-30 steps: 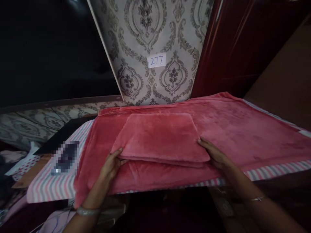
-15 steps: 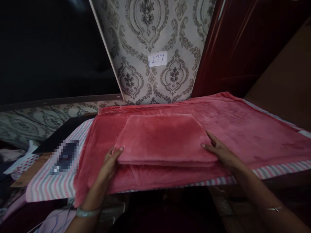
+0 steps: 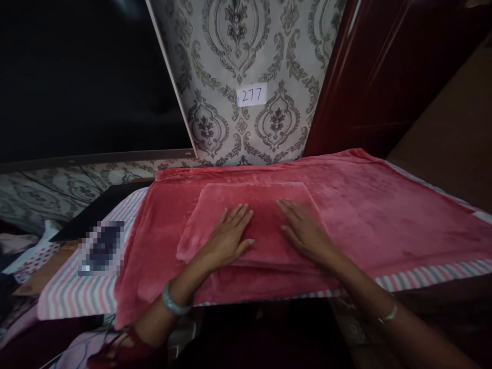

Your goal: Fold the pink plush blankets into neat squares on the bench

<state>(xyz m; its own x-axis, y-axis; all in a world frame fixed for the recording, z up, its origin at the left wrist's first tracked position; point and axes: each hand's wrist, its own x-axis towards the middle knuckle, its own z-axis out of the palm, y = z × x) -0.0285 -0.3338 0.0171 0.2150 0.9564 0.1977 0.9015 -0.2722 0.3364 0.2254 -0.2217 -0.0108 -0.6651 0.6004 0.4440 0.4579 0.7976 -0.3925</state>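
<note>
A folded pink plush cloth (image 3: pixel 265 197) lies flat near the middle of a larger pink plush blanket (image 3: pixel 384 215). My left hand (image 3: pixel 229 233) rests palm down on the left half of the folded cloth, fingers spread. Over its right half is my right hand (image 3: pixel 303 225), fingers stretched out and slightly blurred. Both hands are empty. Under the blanket, a striped white, pink and grey cloth (image 3: pixel 73 287) shows along the left and front edges.
A blurred-out dark object (image 3: pixel 102 248) lies on the striped cloth at the left. Behind stand a large black screen (image 3: pixel 84 77) and a dark red glossy panel (image 3: pixel 369 77). A paper marked 277 (image 3: pixel 251 95) is on the patterned wall. Piled fabrics (image 3: pixel 36 256) sit far left.
Both hands have let go of the folded cloth's side edges and moved inward onto its top. The cloth now lies flatter on the blanket.
</note>
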